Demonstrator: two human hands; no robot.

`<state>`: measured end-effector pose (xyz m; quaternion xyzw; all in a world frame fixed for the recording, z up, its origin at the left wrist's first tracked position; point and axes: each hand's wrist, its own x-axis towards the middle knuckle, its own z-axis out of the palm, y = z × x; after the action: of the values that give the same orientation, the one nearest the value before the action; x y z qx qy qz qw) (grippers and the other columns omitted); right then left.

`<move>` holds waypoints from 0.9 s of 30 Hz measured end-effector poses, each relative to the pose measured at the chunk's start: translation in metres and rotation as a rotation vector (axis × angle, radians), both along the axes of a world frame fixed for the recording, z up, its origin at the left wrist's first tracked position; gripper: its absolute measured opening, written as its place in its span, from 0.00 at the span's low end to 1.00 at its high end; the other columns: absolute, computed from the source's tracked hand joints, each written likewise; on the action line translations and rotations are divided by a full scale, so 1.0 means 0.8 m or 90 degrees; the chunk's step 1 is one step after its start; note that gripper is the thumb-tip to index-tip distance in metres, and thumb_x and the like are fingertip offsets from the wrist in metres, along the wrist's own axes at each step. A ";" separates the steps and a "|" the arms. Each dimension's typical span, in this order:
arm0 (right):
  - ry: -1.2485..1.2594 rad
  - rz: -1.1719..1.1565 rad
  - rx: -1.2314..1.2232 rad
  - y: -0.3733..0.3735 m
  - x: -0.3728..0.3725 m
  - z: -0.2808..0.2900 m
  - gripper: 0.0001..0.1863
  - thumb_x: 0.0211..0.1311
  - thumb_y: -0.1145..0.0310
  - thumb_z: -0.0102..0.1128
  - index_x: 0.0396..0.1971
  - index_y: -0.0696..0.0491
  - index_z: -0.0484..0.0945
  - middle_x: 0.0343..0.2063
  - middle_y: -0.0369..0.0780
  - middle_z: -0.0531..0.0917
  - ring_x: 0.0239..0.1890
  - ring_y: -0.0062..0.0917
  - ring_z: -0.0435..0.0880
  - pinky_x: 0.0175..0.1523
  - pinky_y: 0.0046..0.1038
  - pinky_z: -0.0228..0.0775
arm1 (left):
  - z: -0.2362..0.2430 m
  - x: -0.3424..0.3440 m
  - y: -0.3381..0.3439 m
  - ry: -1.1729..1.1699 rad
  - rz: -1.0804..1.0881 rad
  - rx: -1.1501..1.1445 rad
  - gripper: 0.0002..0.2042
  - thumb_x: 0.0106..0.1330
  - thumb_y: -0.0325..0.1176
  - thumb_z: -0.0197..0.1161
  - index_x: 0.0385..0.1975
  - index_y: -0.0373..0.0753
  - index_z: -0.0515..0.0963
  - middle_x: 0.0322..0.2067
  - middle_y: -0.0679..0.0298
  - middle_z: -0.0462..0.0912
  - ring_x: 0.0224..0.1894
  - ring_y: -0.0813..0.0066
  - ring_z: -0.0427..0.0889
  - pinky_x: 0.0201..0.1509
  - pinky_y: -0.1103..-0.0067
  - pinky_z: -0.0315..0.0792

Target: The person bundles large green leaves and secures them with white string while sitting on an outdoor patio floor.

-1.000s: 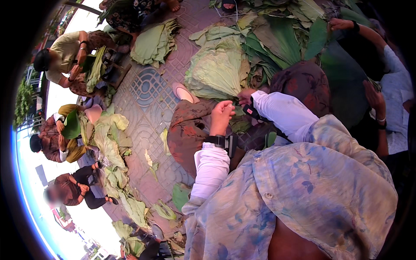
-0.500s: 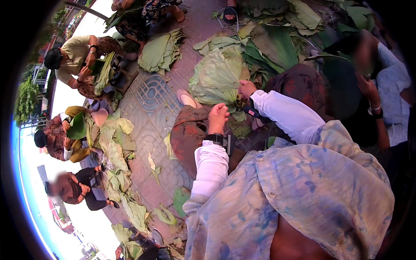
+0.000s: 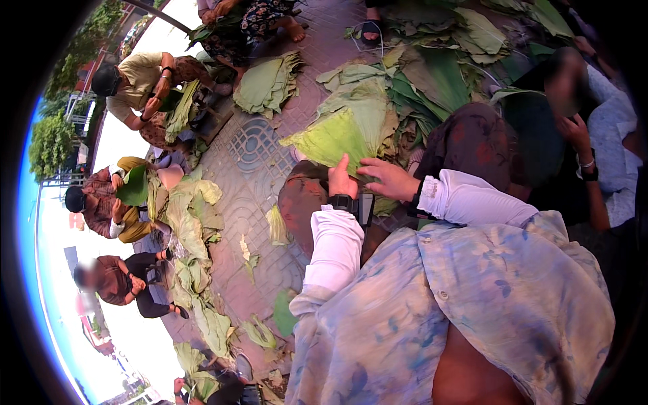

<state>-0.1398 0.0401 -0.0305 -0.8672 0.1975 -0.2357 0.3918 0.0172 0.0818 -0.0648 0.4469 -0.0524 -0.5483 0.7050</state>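
My left hand [image 3: 343, 177] grips the lower edge of a bright yellow-green leaf [image 3: 322, 138], its thumb pointing upward. My right hand [image 3: 395, 179] is beside it to the right, fingers apart and reaching onto the leaf's lower edge. Behind this leaf lies a stack of paler, fan-like dried leaves [image 3: 362, 101] in front of my knees. Darker green and brown leaves [image 3: 432, 84] are piled just to the right of that stack.
Several co-workers sit at left [image 3: 138, 88], top [image 3: 263, 20] and right [image 3: 607, 135], some handling leaves. A folded leaf pile [image 3: 263, 84] and a long strewn row of leaves [image 3: 192, 223] lie on patterned paving [image 3: 250, 209]. A person's sandalled foot [image 3: 370, 27] is at the top.
A bright yellow-green leaf is now raised in my left hand over the pale stack. My right hand has come lower, its fingers spreading onto that leaf. The view has shifted slightly.
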 end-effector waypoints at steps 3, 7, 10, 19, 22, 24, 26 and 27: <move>-0.040 -0.075 0.174 -0.007 -0.009 0.010 0.18 0.47 0.70 0.55 0.41 0.56 0.69 0.36 0.43 0.74 0.41 0.33 0.73 0.47 0.27 0.64 | 0.009 -0.003 0.000 0.007 0.019 0.025 0.14 0.59 0.26 0.51 0.45 0.32 0.65 0.41 0.57 0.72 0.41 0.62 0.73 0.44 0.67 0.68; -0.032 -0.189 0.618 -0.029 -0.018 0.001 0.17 0.51 0.63 0.56 0.40 0.53 0.69 0.33 0.33 0.71 0.36 0.18 0.71 0.37 0.22 0.66 | 0.016 -0.013 -0.003 0.022 0.034 -0.036 0.14 0.59 0.26 0.51 0.45 0.31 0.64 0.40 0.55 0.73 0.41 0.61 0.74 0.44 0.66 0.69; 0.019 -0.151 0.835 -0.013 -0.005 0.014 0.19 0.52 0.62 0.56 0.43 0.51 0.65 0.32 0.32 0.71 0.34 0.18 0.71 0.34 0.22 0.66 | -0.007 0.001 0.009 0.058 0.037 -0.071 0.14 0.59 0.26 0.52 0.44 0.31 0.65 0.40 0.55 0.73 0.42 0.61 0.74 0.45 0.66 0.70; -0.086 -0.124 0.913 -0.039 0.000 -0.009 0.09 0.54 0.63 0.54 0.34 0.46 0.70 0.24 0.28 0.75 0.25 0.16 0.73 0.29 0.23 0.67 | -0.005 -0.015 0.009 0.053 -0.032 -0.103 0.11 0.58 0.28 0.53 0.40 0.31 0.70 0.34 0.56 0.77 0.32 0.66 0.78 0.36 0.71 0.74; -0.121 -0.121 0.911 -0.060 0.000 -0.047 0.09 0.56 0.63 0.51 0.36 0.47 0.70 0.27 0.30 0.75 0.28 0.17 0.73 0.33 0.23 0.67 | -0.003 -0.015 0.010 0.087 -0.069 -0.129 0.12 0.58 0.27 0.53 0.41 0.31 0.70 0.34 0.56 0.77 0.32 0.65 0.79 0.36 0.71 0.74; -0.135 -0.126 0.922 -0.053 0.005 -0.032 0.09 0.56 0.63 0.51 0.36 0.48 0.70 0.29 0.30 0.75 0.30 0.19 0.74 0.35 0.25 0.67 | 0.009 -0.018 0.018 0.079 -0.054 -0.145 0.12 0.58 0.27 0.53 0.41 0.31 0.69 0.35 0.56 0.77 0.33 0.65 0.79 0.37 0.70 0.74; -0.153 -0.136 0.935 -0.051 0.008 -0.025 0.09 0.56 0.62 0.51 0.36 0.49 0.70 0.30 0.31 0.75 0.32 0.20 0.74 0.37 0.26 0.67 | 0.002 -0.018 0.017 0.073 -0.033 -0.133 0.12 0.59 0.26 0.52 0.42 0.31 0.69 0.35 0.55 0.77 0.33 0.64 0.79 0.37 0.70 0.74; -0.180 -0.125 0.942 -0.054 0.006 -0.027 0.09 0.56 0.63 0.51 0.36 0.49 0.70 0.31 0.32 0.75 0.34 0.21 0.74 0.38 0.27 0.66 | 0.005 -0.019 0.015 0.075 -0.048 -0.134 0.12 0.59 0.27 0.52 0.42 0.31 0.69 0.35 0.55 0.77 0.34 0.63 0.78 0.37 0.69 0.74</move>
<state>-0.1353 -0.0032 -0.0521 -0.3180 0.3281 -0.1845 0.8702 0.0021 0.0940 -0.0608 0.3351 -0.0847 -0.5913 0.7286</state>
